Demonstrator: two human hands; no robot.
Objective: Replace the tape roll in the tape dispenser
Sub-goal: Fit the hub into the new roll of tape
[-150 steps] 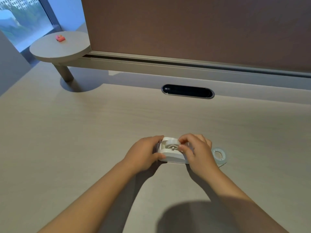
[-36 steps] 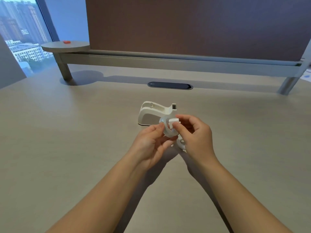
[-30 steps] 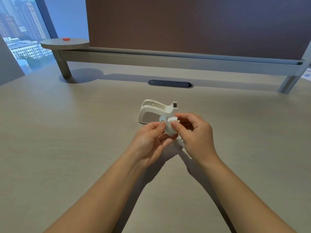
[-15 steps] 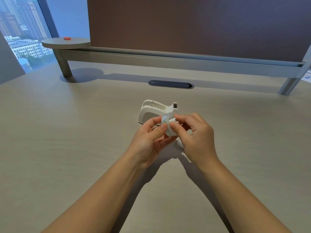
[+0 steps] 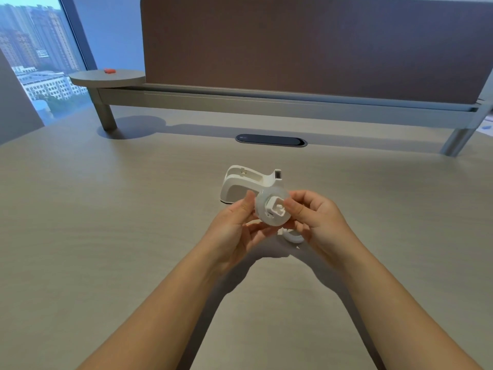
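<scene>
A white tape dispenser (image 5: 241, 185) stands on the desk with its roll cradle bare. In front of it, above the desk, both hands hold a translucent tape roll (image 5: 262, 212) with a white spindle hub (image 5: 276, 206) in its core. My left hand (image 5: 234, 231) pinches the roll's left edge. My right hand (image 5: 317, 222) grips its right edge, the thumb near the hub. A second, smaller tape ring (image 5: 293, 237) lies flat on the desk, partly hidden below my right hand.
The pale wooden desk (image 5: 133, 222) stretches wide around the hands. A dark oval cable slot (image 5: 270, 140) sits behind the dispenser. A brown partition (image 5: 306, 44) on a grey rail closes the far side, with a round side shelf (image 5: 106, 77) carrying a small red object (image 5: 109, 71).
The roll has turned its flat face with the hub toward me and sits a little more to the right. Five seconds ago both hands were on the dispenser on the desk.
</scene>
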